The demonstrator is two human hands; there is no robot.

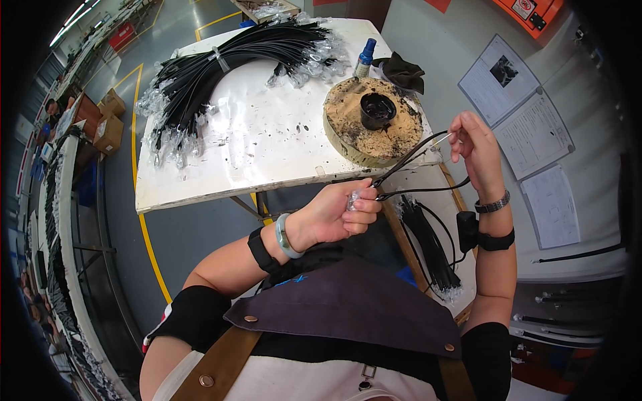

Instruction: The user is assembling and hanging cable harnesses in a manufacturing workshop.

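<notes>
One black cable [428, 190], seemingly mid-work, left hand [341, 210] gripping it, right hand [476, 144] pinching a thin pale stick [441, 140]; upper bundle [190, 83], lower bundle [430, 247]: which is finished, I cannot tell.

White table [267, 137], upper centre of frame: black cable bundle [194, 80] is laid upper left; round tan block [369, 142] is set upper right.

Head-worn view (wide fisheye) looks down, close.
</notes>
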